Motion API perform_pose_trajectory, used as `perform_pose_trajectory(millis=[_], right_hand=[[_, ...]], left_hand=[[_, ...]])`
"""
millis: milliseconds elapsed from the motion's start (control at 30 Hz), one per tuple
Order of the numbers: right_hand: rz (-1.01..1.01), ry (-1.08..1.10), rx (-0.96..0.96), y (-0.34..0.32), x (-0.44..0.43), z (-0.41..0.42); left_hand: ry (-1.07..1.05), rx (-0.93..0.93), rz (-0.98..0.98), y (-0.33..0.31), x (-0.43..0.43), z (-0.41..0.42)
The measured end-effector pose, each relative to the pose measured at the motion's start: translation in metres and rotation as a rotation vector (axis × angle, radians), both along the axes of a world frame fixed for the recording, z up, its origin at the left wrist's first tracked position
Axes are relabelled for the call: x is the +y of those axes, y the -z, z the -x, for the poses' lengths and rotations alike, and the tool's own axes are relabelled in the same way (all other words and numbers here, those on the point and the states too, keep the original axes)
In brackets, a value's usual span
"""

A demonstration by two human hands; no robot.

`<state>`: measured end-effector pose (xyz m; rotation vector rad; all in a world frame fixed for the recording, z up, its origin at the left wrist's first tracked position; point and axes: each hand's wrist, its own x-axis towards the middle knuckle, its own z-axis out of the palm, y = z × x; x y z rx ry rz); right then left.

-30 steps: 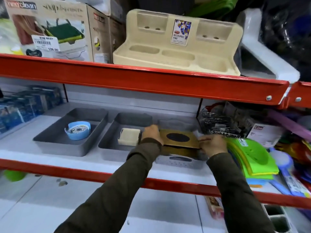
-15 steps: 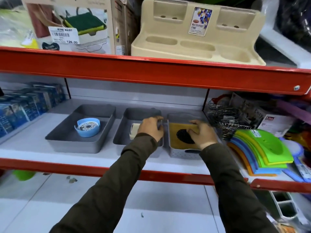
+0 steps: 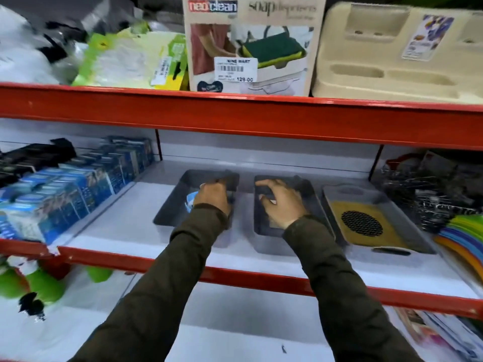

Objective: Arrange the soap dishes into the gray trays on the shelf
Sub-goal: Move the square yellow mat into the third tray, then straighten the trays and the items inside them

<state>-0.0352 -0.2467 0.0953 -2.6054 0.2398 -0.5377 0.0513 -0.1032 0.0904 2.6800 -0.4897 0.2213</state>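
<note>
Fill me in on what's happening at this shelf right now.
A person is sorting soap dishes into three gray trays on the middle shelf. The left hand reaches into the left tray, partly covering a blue soap dish. The right hand is over the middle tray, hiding what lies in it. The right tray already holds a yellow soap dish with a dark round grille.

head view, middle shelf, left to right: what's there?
blue boxes → left gray tray with left hand in it → middle gray tray with right hand in it → right gray tray holding the yellow soap dish → wire racks
</note>
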Motion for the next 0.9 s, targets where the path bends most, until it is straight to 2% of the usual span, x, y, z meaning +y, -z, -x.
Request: perform_pose_trajectory(millis=[133,233,400,500,567,667,733,800,900], right_hand=[[0.125,-0.091,0.095,0.003,0.059,-0.038],[0.241,-0.075,0.185,0.003,0.092,-0.055],[0.353,0.006,0.350,0.012,0.110,-0.068],[0.289,0.009,0.287,0.023,0.113,-0.081],[0.023,0.006,0.123,0.026,0.111,-0.087],[-0.658,0.022,-0.036,0.024,0.112,-0.094],[-1.006,0.065,-0.061,0.022,0.115,-0.097],[-1.218,0.110,-0.078,0.019,0.116,-0.097],[-1.238,0.148,-0.052,0.014,0.112,-0.096]], left_hand=[[0.008,0.067,-0.184,0.008,0.033,-0.030],[0.028,0.086,-0.268,0.018,0.049,-0.045],[0.068,0.206,-0.205,0.032,0.066,-0.060],[0.091,0.232,-0.091,0.036,0.069,-0.063],[0.091,0.306,0.117,0.038,0.070,-0.067],[0.062,0.534,0.517,0.040,0.071,-0.086],[0.051,0.715,0.782,0.036,0.073,-0.087],[0.014,0.837,0.998,0.025,0.079,-0.076],[0.010,0.928,1.133,0.026,0.080,-0.073]])
